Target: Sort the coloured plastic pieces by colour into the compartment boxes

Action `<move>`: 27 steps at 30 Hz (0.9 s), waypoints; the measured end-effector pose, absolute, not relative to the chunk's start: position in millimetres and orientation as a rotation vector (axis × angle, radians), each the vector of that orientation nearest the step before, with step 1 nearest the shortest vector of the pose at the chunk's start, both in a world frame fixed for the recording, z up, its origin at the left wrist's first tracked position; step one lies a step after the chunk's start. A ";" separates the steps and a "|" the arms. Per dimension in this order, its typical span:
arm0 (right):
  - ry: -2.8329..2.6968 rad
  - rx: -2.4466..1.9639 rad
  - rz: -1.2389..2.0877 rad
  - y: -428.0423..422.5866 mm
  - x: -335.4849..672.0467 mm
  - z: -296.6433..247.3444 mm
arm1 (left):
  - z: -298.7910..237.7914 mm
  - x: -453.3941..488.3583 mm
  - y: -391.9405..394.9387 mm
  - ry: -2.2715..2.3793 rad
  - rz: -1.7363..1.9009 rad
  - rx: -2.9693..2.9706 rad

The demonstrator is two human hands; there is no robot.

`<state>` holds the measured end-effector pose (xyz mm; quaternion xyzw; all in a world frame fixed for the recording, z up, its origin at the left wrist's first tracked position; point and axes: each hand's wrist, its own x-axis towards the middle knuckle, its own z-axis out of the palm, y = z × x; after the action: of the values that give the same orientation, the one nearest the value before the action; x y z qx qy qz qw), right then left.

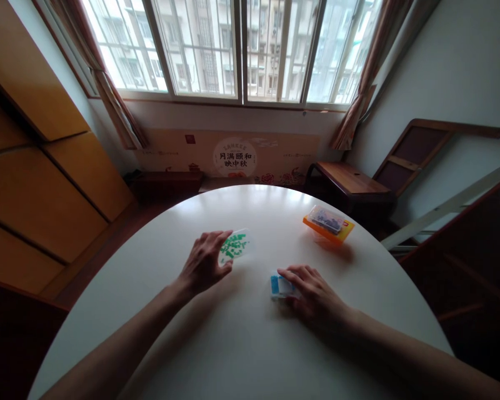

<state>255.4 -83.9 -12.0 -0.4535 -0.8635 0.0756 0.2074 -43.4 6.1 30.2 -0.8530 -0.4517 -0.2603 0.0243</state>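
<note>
My left hand (206, 258) curls round the left side of a shallow clear container (246, 253), fingers at its far edge and thumb at its near edge. Small green pieces (235, 244) lie scattered in it. To the right and nearer to me, my right hand (314, 291) is closed on a small blue and white box (280, 285). Its fingers lie over the box's right end and hide that part. What the box contains is too small to make out.
Both hands are over a round white table (183, 344). An orange and yellow package (323, 229) with a clear cover and dark contents stands at the back right. Beyond the table's edge are a wooden chair (350, 178), a printed panel (162, 153) and a window (204, 50).
</note>
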 end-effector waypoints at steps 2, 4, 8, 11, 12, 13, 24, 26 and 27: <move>-2.406 -1.245 0.188 -85.6 259.4 -13.8 | 48.8 2.2 17.3 -1.251 -0.898 -2.744; -2.402 -1.224 0.168 -83.4 260.4 -15.6 | 66.7 53.7 34.6 -1.160 -1.035 -2.832; -2.363 -1.181 0.204 -82.6 265.2 -16.4 | 82.0 156.4 69.1 -1.092 -1.241 -2.929; -2.358 -1.162 0.205 -83.4 271.3 -15.3 | 74.0 212.1 82.0 -1.086 -1.136 -3.063; -2.357 -1.164 0.195 -82.7 272.8 -15.4 | 70.1 223.6 83.8 -1.084 -1.109 -3.088; -2.356 -1.166 0.182 -81.5 273.9 -16.1 | 66.3 231.0 84.6 -1.070 -1.076 -3.115; -1.942 -1.167 -0.118 -57.4 304.5 18.2 | 36.4 83.3 44.5 -1.302 -1.103 -2.905; -1.737 -1.261 -0.255 -35.9 329.2 39.7 | 30.1 39.0 28.8 -1.411 -1.026 -2.882; -1.686 -1.331 -0.287 -23.7 342.2 48.8 | 28.4 19.4 21.2 -1.469 -0.999 -2.870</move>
<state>342.2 -23.7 48.8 -0.5427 -0.6875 -0.1171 0.4681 19.4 21.2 28.4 -0.8445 -0.4323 -0.2938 -0.1166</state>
